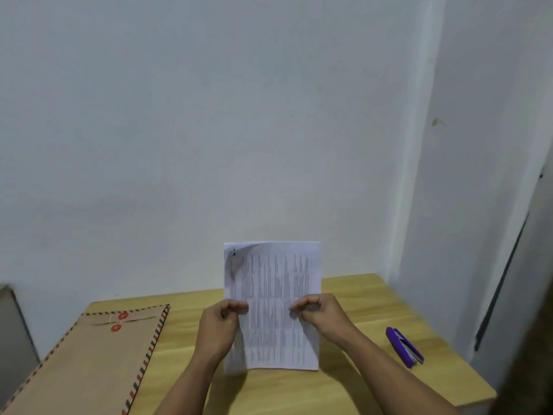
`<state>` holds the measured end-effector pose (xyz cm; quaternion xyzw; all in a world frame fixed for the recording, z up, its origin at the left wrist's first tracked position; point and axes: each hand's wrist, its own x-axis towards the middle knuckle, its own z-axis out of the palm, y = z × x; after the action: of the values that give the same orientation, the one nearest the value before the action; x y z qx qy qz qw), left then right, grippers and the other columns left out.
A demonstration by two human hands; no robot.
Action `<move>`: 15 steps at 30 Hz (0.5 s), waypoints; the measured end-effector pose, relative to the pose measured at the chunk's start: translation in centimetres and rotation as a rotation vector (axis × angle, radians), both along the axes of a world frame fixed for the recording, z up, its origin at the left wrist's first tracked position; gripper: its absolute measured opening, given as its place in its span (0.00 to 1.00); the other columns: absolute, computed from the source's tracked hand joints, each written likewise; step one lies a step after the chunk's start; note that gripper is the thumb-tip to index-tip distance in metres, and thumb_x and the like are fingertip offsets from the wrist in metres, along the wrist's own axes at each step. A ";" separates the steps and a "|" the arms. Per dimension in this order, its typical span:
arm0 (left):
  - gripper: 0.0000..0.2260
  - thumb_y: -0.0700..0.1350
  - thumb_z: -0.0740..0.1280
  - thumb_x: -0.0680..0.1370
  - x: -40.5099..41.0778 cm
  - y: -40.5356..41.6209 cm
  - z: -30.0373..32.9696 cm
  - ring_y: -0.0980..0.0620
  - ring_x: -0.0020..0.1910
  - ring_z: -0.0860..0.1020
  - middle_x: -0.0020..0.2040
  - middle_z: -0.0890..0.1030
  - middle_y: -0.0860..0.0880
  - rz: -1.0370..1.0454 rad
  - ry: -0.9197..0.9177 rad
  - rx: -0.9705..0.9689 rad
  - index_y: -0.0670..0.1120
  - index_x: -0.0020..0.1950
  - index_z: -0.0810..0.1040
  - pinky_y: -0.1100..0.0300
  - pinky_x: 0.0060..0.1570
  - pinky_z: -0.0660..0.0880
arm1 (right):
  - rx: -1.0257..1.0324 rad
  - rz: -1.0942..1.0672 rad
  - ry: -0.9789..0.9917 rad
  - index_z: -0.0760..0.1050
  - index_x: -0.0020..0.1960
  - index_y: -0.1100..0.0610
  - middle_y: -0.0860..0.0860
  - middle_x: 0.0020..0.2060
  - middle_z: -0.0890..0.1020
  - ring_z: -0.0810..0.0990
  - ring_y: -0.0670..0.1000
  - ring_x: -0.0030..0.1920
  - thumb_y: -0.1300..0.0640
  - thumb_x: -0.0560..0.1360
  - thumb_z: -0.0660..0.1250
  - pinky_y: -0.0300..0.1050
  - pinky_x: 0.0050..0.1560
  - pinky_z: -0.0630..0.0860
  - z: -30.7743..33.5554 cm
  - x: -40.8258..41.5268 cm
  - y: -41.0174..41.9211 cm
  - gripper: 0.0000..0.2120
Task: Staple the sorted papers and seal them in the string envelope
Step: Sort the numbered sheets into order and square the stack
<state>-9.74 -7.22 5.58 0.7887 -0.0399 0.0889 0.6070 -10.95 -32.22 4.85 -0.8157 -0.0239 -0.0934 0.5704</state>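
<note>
The papers (273, 298) are a thin stack of white printed sheets, standing upright with the bottom edge on the wooden table, and the top left corner is a bit creased with a small dark mark there. The string envelope (86, 357) is brown with a red and dark striped border and two red round buttons near its top; it lies flat on the left part of the table, well apart from the papers. The purple stapler (404, 346) lies on the right part of the table.
</note>
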 end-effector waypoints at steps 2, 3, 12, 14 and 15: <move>0.17 0.30 0.60 0.80 0.3 0.2 0.9 0.61 0.51 0.81 0.48 0.86 0.53 0.010 -0.036 0.021 0.46 0.48 0.86 0.68 0.48 0.75 | 0.026 0.013 -0.029 0.88 0.42 0.52 0.48 0.42 0.90 0.88 0.45 0.47 0.75 0.75 0.69 0.38 0.53 0.82 1.3 0.2 -0.2 0.19; 0.18 0.30 0.60 0.79 0.5 0.4 1.4 0.59 0.50 0.82 0.48 0.86 0.53 0.015 -0.058 0.042 0.47 0.47 0.86 0.67 0.46 0.75 | 0.036 0.009 -0.056 0.88 0.43 0.52 0.49 0.42 0.90 0.88 0.45 0.47 0.74 0.75 0.71 0.38 0.52 0.82 2.1 0.3 -0.4 0.17; 0.10 0.38 0.67 0.74 1.5 1.8 6.6 0.55 0.31 0.77 0.31 0.83 0.51 0.020 -0.156 0.270 0.45 0.34 0.81 0.58 0.35 0.73 | 0.043 -0.006 -0.111 0.89 0.48 0.56 0.49 0.45 0.90 0.85 0.43 0.45 0.66 0.76 0.75 0.36 0.48 0.79 8.7 -0.2 -3.1 0.07; 0.09 0.39 0.66 0.74 1.7 1.8 7.2 0.54 0.31 0.75 0.31 0.82 0.49 -0.041 -0.145 0.371 0.43 0.34 0.79 0.58 0.36 0.73 | 0.036 0.021 -0.063 0.89 0.50 0.56 0.49 0.43 0.89 0.85 0.44 0.43 0.65 0.76 0.75 0.39 0.47 0.80 9.3 -0.4 -3.2 0.07; 0.09 0.40 0.65 0.74 1.9 1.8 7.3 0.54 0.31 0.74 0.32 0.82 0.49 -0.077 -0.132 0.415 0.43 0.34 0.79 0.58 0.36 0.72 | 0.042 0.039 -0.043 0.88 0.50 0.57 0.49 0.42 0.89 0.84 0.45 0.42 0.65 0.76 0.75 0.40 0.46 0.80 9.4 -0.5 -3.2 0.06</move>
<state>-7.88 -5.47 12.84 0.8870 -0.1271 0.1069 0.4309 -11.45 -35.40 14.23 -0.8007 -0.0499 -0.1002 0.5886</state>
